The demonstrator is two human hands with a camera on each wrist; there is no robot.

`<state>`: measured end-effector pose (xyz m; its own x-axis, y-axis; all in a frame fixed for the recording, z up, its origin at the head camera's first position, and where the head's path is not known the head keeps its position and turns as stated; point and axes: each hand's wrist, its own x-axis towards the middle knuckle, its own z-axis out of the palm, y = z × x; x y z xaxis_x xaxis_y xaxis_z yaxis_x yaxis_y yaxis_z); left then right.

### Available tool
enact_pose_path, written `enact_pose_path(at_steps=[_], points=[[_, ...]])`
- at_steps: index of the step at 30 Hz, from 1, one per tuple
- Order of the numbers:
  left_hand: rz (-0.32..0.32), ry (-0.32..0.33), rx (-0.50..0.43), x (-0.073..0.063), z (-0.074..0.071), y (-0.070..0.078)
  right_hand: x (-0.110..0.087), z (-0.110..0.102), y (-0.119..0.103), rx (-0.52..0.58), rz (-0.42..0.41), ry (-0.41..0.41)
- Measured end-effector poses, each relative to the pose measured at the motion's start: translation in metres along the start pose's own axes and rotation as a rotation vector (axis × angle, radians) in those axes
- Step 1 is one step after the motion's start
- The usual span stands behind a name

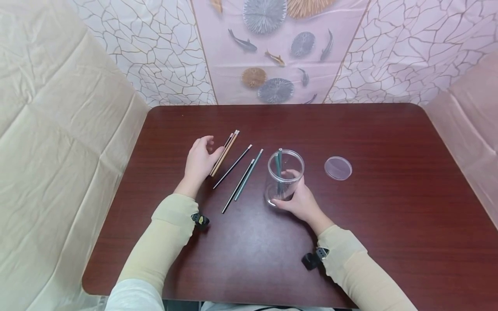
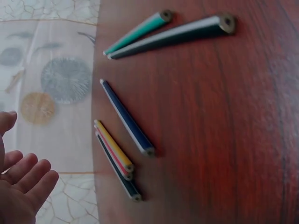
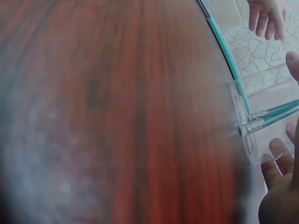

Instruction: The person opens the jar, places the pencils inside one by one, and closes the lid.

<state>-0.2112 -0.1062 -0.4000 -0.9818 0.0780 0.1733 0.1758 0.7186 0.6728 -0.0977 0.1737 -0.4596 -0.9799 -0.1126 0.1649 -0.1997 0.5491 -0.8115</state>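
Note:
My right hand (image 1: 304, 203) grips the lower part of a clear jar (image 1: 271, 183) that stands upright on the table. Inside the jar lean two green pencils (image 1: 279, 163), their eraser ends down against the base in the right wrist view. My left hand (image 1: 199, 160) hovers beside a small cluster of pencils, fingers loosely bent and holding nothing. In the left wrist view that cluster shows a yellow pencil (image 2: 113, 145), a pink pencil (image 2: 122, 167) and a black pencil (image 2: 117, 165). A dark blue pencil (image 2: 125, 116) lies apart from them.
Between the dark blue pencil and the jar lie a green pencil (image 1: 249, 175) and another black-and-white pencil (image 1: 238, 185), side by side. A round clear lid (image 1: 338, 168) lies flat to the right of the jar. Patterned cloth (image 1: 272, 56) hangs behind the brown table (image 1: 389, 194).

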Motion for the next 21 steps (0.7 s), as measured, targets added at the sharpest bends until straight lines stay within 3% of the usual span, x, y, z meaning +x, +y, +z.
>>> enact_pose_path(at_steps=[7,13,17,21], points=[[-0.069,-0.062,0.07,0.001,0.001,-0.013,0.0,0.0,0.002,0.001,0.005,-0.006],[-0.138,-0.199,0.181,0.0,0.004,-0.026,0.001,0.001,0.002,0.008,-0.005,0.002],[-0.143,-0.302,0.256,-0.004,0.008,-0.033,0.001,0.001,0.001,0.006,-0.009,0.008],[-0.145,-0.348,0.308,-0.005,0.009,-0.036,0.001,0.0,0.0,-0.002,-0.013,0.006]])
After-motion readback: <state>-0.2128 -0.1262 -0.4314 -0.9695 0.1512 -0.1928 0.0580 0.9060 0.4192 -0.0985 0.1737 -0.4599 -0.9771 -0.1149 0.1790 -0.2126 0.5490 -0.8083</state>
